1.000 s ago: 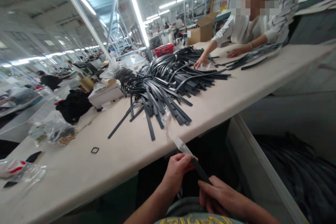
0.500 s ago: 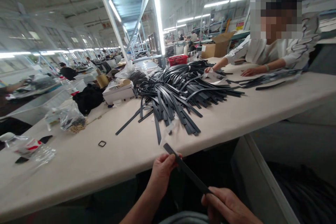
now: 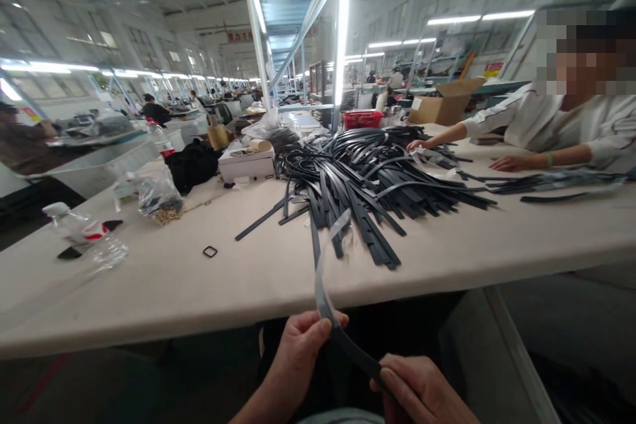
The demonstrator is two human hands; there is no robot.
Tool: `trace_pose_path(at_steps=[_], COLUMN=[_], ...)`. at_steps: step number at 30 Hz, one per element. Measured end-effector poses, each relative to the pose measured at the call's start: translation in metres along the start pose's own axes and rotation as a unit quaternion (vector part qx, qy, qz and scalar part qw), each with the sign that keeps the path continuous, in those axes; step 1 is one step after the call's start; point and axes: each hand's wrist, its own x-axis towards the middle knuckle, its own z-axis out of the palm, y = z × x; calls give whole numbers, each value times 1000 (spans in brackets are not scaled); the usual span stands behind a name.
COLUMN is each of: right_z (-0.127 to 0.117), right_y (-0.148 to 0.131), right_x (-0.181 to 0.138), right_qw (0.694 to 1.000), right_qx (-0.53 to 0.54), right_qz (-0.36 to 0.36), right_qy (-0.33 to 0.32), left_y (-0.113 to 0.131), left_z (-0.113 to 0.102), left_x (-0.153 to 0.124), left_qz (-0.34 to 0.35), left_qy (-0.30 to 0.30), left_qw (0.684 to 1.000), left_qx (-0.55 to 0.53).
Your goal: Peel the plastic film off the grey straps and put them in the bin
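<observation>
One dark, flat strap (image 3: 356,350) runs between my two hands in front of the table edge. My left hand (image 3: 298,359) pinches its far part between thumb and fingers. A pale, see-through strip (image 3: 320,281) rises from that pinch and curves over the table toward the pile. My right hand (image 3: 422,381) is closed around the strap's nearer part, lower and to the right. Beyond, a heap of black straps (image 3: 365,232) lies fanned out on the table, with bits of clear film among their near ends.
On the table (image 3: 163,298) are a plastic bottle (image 3: 82,232), a small black square ring (image 3: 209,252), a clear bag (image 3: 161,202) and a white box (image 3: 247,162). A co-worker's hand (image 3: 511,163) rests at the right, by more straps. A pale bin (image 3: 511,344) stands below.
My view has turned left and the table appears shifted right. The strap in my hands now bends, and the pale strip shows beyond my left hand, where the dark strap end was before.
</observation>
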Motion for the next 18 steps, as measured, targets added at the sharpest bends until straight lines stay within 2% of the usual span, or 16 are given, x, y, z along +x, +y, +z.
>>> trace_pose_path(at_steps=[3, 5, 6, 8, 10, 12, 13, 14, 18], right_z=[4, 6, 7, 10, 15, 20, 22, 24, 23], right_y=[-23, -43, -52, -67, -76, -79, -78, -76, -50], right_x=[13, 22, 25, 32, 40, 49, 53, 57, 59], right_qw=[996, 991, 989, 986, 984, 983, 983, 985, 995], right_qx=[-42, -54, -50, -28, -12, -19, -27, -37, -61], right_qz=[-75, -117, -129, -137, -138, -139, -136, -127, -38], right_qy=[-3, -32, -52, -88, -116, -122, -119, -110, -72], left_y=[2, 13, 22, 44, 63, 73, 72, 68, 28], left_z=[0, -6, -11, -23, -37, -49, -55, -59, -70], left_x=[-8, -12, -14, -16, -18, -18, -18, -17, -12], left_qz=[-3, 42, 83, 208, 354, 448, 455, 434, 203], left_qy=[-60, -46, -20, 46, 123, 188, 212, 229, 252], left_qw=[998, 997, 996, 977, 927, 874, 865, 871, 945], left_qx=[30, 38, 32, 8, -11, -10, -12, -19, -54])
